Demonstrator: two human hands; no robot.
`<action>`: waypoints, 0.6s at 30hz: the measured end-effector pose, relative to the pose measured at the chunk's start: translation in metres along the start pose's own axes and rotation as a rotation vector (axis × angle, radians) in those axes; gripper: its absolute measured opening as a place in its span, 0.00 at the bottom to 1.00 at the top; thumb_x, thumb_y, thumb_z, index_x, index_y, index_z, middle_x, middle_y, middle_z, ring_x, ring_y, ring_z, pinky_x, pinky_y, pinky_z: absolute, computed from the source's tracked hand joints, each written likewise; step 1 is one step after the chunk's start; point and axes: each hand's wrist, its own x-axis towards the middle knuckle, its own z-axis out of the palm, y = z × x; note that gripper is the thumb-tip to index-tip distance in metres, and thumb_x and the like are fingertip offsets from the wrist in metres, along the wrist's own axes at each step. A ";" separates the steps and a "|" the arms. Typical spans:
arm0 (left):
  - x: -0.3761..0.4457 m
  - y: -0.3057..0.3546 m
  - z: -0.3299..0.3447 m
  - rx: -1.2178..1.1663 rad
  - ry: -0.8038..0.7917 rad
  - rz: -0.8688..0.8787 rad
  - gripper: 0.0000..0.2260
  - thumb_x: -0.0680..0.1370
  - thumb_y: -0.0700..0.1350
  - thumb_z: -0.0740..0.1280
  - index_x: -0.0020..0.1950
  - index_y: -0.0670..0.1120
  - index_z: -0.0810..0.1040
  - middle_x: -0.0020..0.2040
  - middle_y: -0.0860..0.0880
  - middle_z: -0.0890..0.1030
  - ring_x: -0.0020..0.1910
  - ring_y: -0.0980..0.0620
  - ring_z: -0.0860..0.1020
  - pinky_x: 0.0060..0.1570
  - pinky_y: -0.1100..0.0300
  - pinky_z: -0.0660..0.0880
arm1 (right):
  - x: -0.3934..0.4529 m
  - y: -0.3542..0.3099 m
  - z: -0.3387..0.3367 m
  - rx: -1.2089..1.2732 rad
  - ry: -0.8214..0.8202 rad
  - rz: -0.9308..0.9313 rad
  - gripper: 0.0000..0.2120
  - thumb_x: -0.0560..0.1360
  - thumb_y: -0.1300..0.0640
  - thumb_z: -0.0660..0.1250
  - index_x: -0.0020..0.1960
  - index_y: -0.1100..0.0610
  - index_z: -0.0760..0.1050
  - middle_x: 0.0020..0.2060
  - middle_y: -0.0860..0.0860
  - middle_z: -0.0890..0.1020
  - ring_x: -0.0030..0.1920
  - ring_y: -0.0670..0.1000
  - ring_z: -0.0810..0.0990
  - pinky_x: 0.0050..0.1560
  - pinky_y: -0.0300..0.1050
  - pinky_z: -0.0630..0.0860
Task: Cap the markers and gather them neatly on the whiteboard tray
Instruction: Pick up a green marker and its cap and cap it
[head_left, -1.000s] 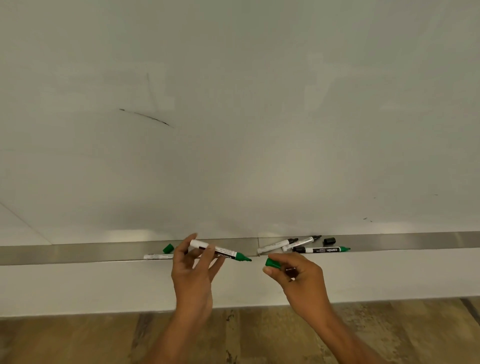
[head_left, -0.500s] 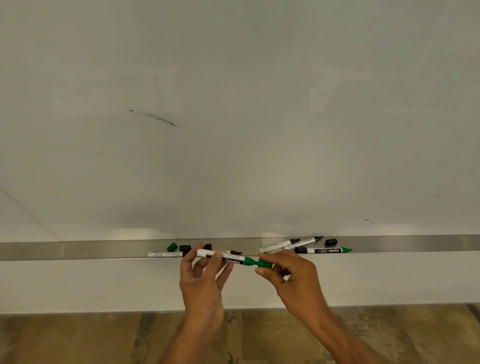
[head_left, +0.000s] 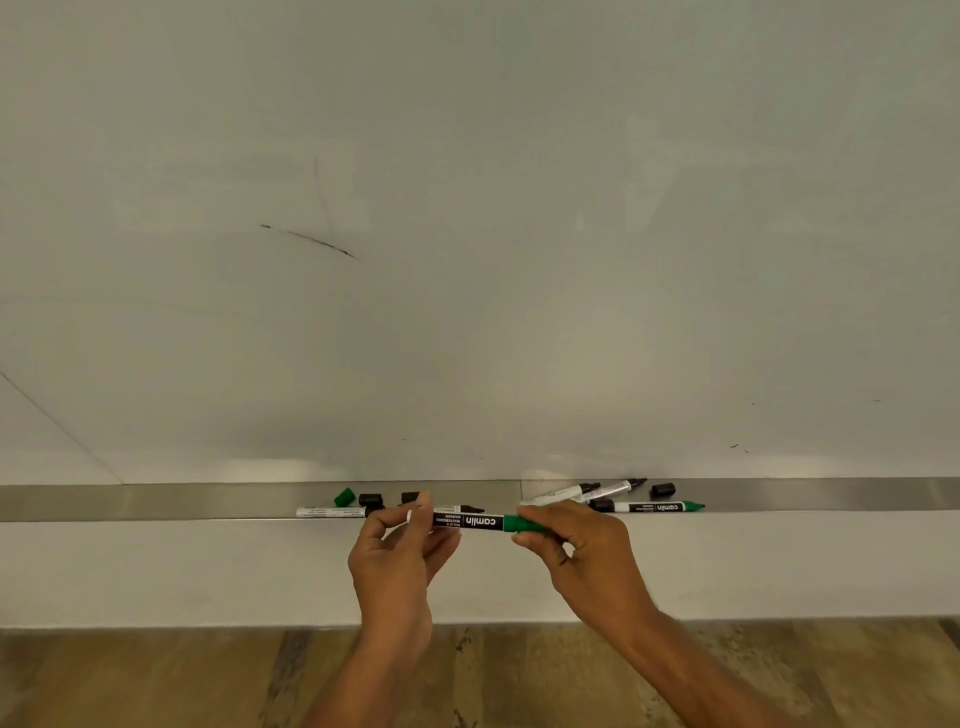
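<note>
Pinching the green cap (head_left: 524, 524) in the right hand (head_left: 582, 551), it is best pushed straight along the green marker (head_left: 467, 520), gripped by closed left hand (head_left: 397, 551) fingers at lower centre.

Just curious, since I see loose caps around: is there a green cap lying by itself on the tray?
Yes, a loose green cap lies on the metal tray, left of the hands beside two black caps.

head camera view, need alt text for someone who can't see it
Two bare hands hold a green marker level in front of a whiteboard tray: the left hand holds the barrel, the right hand pinches the green cap at its end. More markers and loose green and black caps lie scattered on the metal tray below a nearly blank whiteboard.
</note>
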 end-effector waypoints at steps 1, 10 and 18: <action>0.002 0.000 0.000 0.007 -0.010 -0.013 0.04 0.72 0.42 0.73 0.42 0.44 0.79 0.36 0.45 0.86 0.36 0.44 0.85 0.34 0.59 0.82 | 0.000 0.002 0.000 -0.036 -0.009 -0.015 0.12 0.72 0.59 0.74 0.55 0.54 0.83 0.44 0.48 0.87 0.43 0.43 0.83 0.47 0.35 0.79; 0.006 -0.006 0.003 -0.004 -0.094 0.021 0.04 0.74 0.36 0.70 0.48 0.41 0.78 0.35 0.46 0.86 0.37 0.49 0.85 0.40 0.58 0.83 | 0.015 0.006 -0.001 -0.059 -0.082 -0.002 0.05 0.75 0.59 0.71 0.49 0.52 0.84 0.35 0.51 0.84 0.36 0.48 0.78 0.38 0.38 0.74; 0.022 -0.014 0.000 -0.003 -0.096 0.008 0.05 0.75 0.37 0.70 0.49 0.42 0.78 0.36 0.46 0.86 0.38 0.49 0.85 0.40 0.59 0.83 | 0.025 0.013 0.001 0.060 -0.180 0.139 0.07 0.74 0.59 0.72 0.50 0.50 0.84 0.35 0.44 0.84 0.37 0.49 0.80 0.38 0.37 0.77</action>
